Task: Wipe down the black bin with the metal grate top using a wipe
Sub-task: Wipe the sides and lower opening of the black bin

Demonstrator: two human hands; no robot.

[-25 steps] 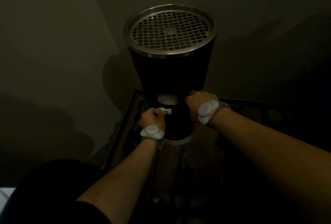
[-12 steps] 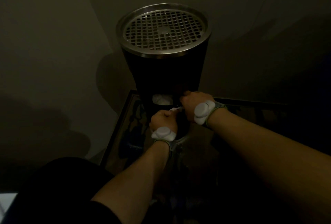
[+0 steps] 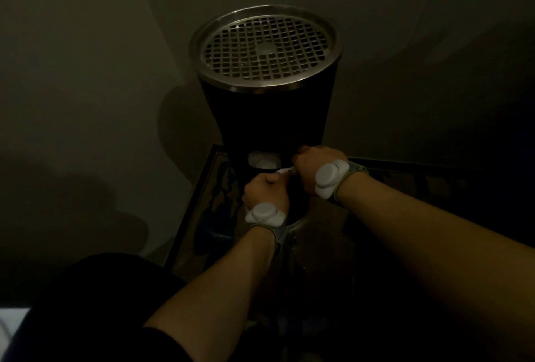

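The black bin (image 3: 266, 118) stands in a dim corner, capped by a round metal grate top (image 3: 265, 48). Low on its front is a pale opening (image 3: 264, 159). My left hand (image 3: 266, 193) is closed in a fist against the lower front of the bin. My right hand (image 3: 315, 166) is closed just to its right, also low on the bin. A small strip of white wipe (image 3: 285, 171) shows between the two hands, and both seem to pinch it. Most of the wipe is hidden by my fingers.
Plain walls meet in the corner behind the bin (image 3: 86, 72). The bin sits on a dark patterned mat with a dark border (image 3: 208, 205). A metal ring (image 3: 298, 221) shows at the bin's base. My dark-clothed knee (image 3: 86, 303) is at the lower left.
My left hand has moved right and a little up, closing in on my right hand. The wipe, once loose above the left fist, is now a thin strip between both hands.
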